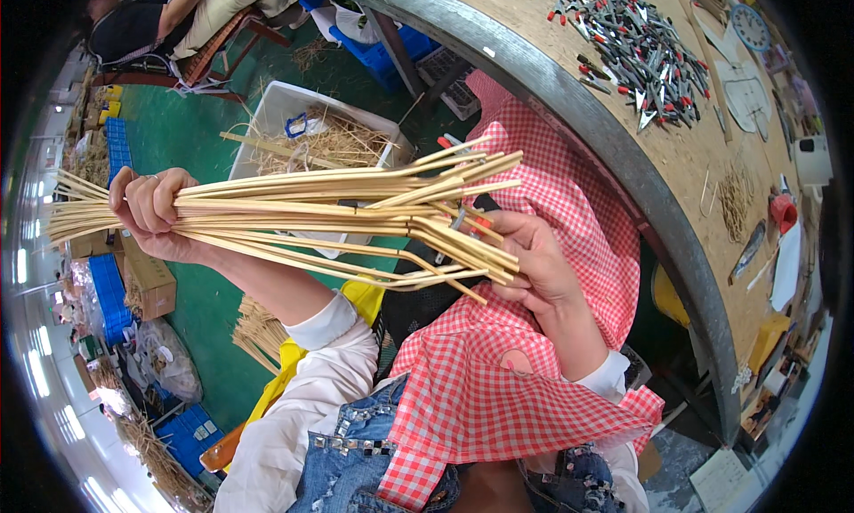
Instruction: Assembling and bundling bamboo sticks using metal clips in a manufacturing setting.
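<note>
A long bundle of thin pale sticks [302,202], like peeled cane, lies crosswise in front of me. My left hand [156,212] is closed around its narrow left end, where the tips fan out. At the right the sticks bend and spread apart, and my right hand [538,268] grips there with thumb and fingers on the bent ends. A small red-tipped clip [481,222] shows among the sticks right by those fingers. Whether the fingers also press the clip is hidden. Another red-tipped clip [447,142] pokes out at the bundle's upper edge.
On the curved-edge workbench [507,37] at the right lies a heap of metal clips [636,55]. Beyond the bundle a white bin [276,104] holds straw-like scraps. A red-checked cloth [480,362] covers my lap. At the upper left sits another person [218,15].
</note>
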The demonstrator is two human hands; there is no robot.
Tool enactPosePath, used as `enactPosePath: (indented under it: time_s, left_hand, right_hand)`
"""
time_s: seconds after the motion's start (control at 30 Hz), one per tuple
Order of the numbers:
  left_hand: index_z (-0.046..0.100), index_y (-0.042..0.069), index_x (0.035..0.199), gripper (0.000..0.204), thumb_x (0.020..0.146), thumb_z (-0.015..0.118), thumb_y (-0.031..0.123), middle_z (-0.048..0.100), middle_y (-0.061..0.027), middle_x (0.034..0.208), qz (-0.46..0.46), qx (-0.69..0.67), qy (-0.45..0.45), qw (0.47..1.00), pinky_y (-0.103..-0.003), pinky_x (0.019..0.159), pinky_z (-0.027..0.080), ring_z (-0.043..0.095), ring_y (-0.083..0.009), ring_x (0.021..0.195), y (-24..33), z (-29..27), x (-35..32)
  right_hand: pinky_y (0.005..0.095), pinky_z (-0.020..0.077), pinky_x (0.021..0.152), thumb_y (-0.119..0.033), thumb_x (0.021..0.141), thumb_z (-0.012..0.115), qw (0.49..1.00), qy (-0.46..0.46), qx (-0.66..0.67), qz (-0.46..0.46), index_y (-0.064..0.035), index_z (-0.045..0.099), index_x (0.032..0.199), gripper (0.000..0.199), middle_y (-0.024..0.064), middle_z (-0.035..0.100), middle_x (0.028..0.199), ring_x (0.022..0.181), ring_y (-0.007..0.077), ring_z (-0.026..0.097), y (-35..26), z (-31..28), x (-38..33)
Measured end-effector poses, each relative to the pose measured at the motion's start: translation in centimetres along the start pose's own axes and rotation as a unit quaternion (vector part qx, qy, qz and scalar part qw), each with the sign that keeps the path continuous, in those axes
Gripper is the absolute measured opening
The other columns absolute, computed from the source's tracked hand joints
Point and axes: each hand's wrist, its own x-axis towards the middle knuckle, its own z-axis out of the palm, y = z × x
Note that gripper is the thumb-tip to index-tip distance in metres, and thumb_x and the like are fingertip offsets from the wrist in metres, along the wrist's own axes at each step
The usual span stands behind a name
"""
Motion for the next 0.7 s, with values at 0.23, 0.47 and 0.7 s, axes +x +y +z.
enactPosePath:
  time_s: [0.23, 0.47, 0.7]
  left_hand:
    - [0.047, 0.005, 0.088, 0.011, 0.095, 0.044, 0.012, 0.037, 0.006, 0.045, -0.005, -0.012, 0.008, 1.0, -0.02, 0.04, 0.023, 0.028, -0.003, 0.036, -0.3, 0.0, 0.1]
    - [0.047, 0.006, 0.089, 0.015, 0.098, 0.042, 0.017, 0.037, 0.0064, 0.045, -0.01, 0.038, -0.033, 0.999, -0.021, 0.04, 0.024, 0.029, -0.0028, 0.036, 0.4, 0.8, -0.1]
    - [0.047, 0.007, 0.09, 0.013, 0.098, 0.043, 0.016, 0.035, 0.0069, 0.046, 0.005, 0.05, -0.027, 0.998, -0.021, 0.042, 0.024, 0.029, -0.0027, 0.037, 0.4, 1.4, -0.3]
  right_hand:
    - [0.014, 0.0277, 0.037, -0.006, 0.085, 0.062, 0.995, -0.083, 0.052, -0.028, 0.0063, 0.053, 0.111, 0.03, 0.01, 0.062, 0.088, 0.048, 0.0017, 0.043, 1.5, 0.6, 0.0]
    - [0.014, 0.0233, 0.039, -0.009, 0.09, 0.06, 0.997, 0.046, 0.029, 0.051, 0.0023, 0.06, 0.101, 0.016, -0.0007, 0.057, 0.074, 0.045, -0.0008, 0.033, 2.1, 1.4, 0.3]
    - [0.0146, 0.0249, 0.04, -0.01, 0.09, 0.059, 0.987, 0.142, 0.077, -0.019, 0.0021, 0.061, 0.103, 0.018, 0.0007, 0.058, 0.075, 0.048, -0.0001, 0.036, 3.5, 1.4, 0.2]
